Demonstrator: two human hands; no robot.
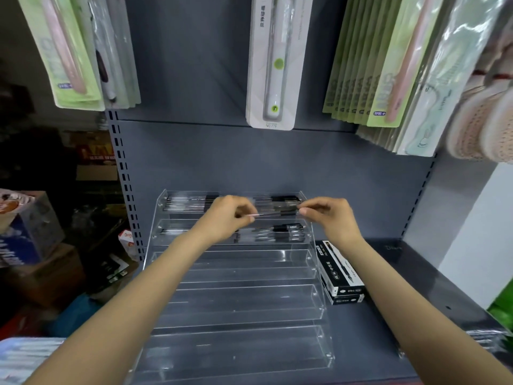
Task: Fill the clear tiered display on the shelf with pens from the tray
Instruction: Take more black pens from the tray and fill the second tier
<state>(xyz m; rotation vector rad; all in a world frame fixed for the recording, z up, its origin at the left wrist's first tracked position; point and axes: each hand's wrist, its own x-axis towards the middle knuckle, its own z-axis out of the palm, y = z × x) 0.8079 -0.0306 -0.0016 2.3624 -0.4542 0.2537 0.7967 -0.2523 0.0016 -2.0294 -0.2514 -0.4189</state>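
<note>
Clear acrylic is giving you little contrast here, so you are working by the pens' dark grips more than by the tier edges. You are holding one pen [273,215] level between both hands, over the far end of the tiered display [238,301] on the grey shelf [416,273]. Your left hand [230,218] is pinching the pale tip end with curled fingers, and your right hand [327,215] is pinching the dark end between thumb and forefinger.

The farthest tier is already carrying a row of pens [191,204], and the next tier nearer is holding a few on its right side [280,232]. The nearer tiers are looking unfilled. The tray itself is hard to identify; something pale and blurred is sitting at the near left edge.

To do this well, I would keep the pen parallel to the trough's front lip, lower both ends together, and match the dark ends to those already lying to the right. Release only once it is resting in the trough, since a tilted pen is likely to roll or bridge the wall. Beside the display's right side, two black pen boxes [340,270] are lying stacked.
</note>
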